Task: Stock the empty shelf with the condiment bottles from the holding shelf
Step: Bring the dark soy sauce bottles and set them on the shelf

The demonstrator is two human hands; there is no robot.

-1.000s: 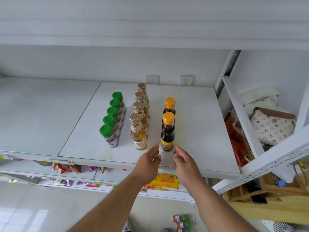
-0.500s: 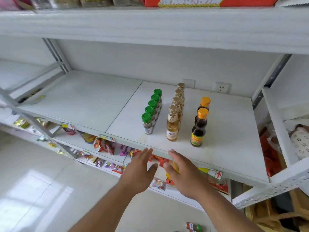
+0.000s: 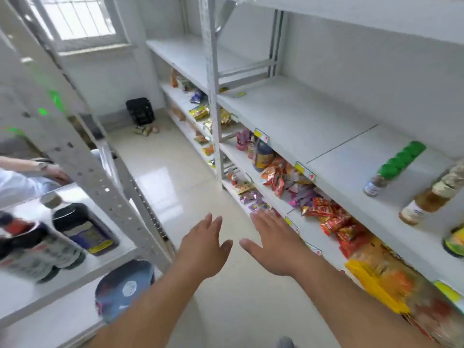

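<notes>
The white shelf point(image 3: 313, 126) runs along the right. On it, blurred by motion, stand a row of green-capped bottles point(image 3: 396, 167), a row of amber bottles point(image 3: 426, 197) and a dark bottle with a yellow label point(image 3: 454, 241) at the frame edge. My left hand point(image 3: 203, 244) and right hand point(image 3: 273, 242) hover over the aisle floor with fingers spread, holding nothing. At the left, dark condiment bottles point(image 3: 77, 227) lie blurred on another white shelf point(image 3: 30, 295).
Snack packets point(image 3: 324, 217) fill the lower right shelves. A perforated grey upright point(image 3: 82, 159) stands at the left, another post point(image 3: 213, 96) mid-frame. A black crate point(image 3: 140, 111) sits on the floor by the far wall. Another person's arm point(image 3: 30, 167) shows at left.
The view has swung left, away from the stocked shelf toward the aisle and the left shelf. Both hands left the shelf edge and now float, spread, over the floor.
</notes>
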